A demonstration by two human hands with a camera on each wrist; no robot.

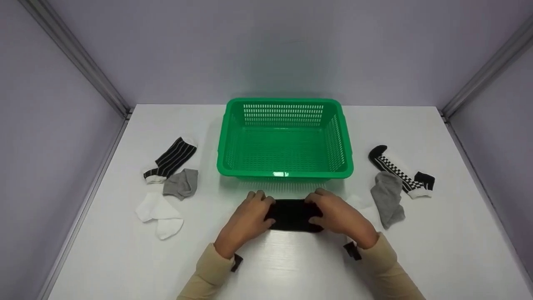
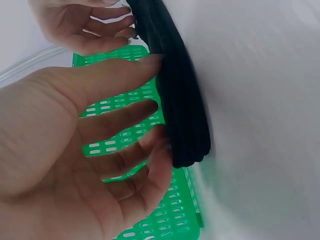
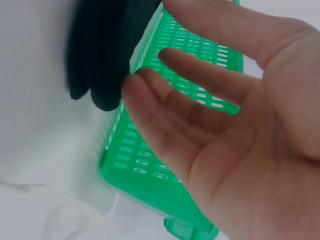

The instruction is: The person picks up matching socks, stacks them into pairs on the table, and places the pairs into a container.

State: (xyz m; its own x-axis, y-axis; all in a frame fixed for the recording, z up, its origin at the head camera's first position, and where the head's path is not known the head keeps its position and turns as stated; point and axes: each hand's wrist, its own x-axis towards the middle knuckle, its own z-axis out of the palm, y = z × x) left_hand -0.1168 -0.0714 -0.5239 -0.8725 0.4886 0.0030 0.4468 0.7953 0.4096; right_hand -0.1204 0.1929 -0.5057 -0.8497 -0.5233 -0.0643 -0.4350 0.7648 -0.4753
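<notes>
A black sock [image 1: 292,214], folded flat in layers, lies on the white table in front of the basket. My left hand [image 1: 250,212] is at its left end, with thumb and fingertips touching its upper face in the left wrist view. At the right end, my right hand [image 1: 335,211] spreads thumb and fingers over the cloth. The right wrist view shows loosely bent fingers [image 3: 145,107] against the dark fabric [image 3: 107,60], while the thumb tip is cut off by the frame. The sock's outer ends are partly covered by the hands in the head view.
Behind the hands stands a green basket [image 1: 285,174] with nothing visible inside. To the left lie a black striped sock [image 1: 177,156], a grey sock [image 1: 182,183] and a white sock [image 1: 160,214]. On the right are a checkered sock [image 1: 395,168], a grey sock [image 1: 387,200] and white cloth [image 1: 360,203] partly under the arm.
</notes>
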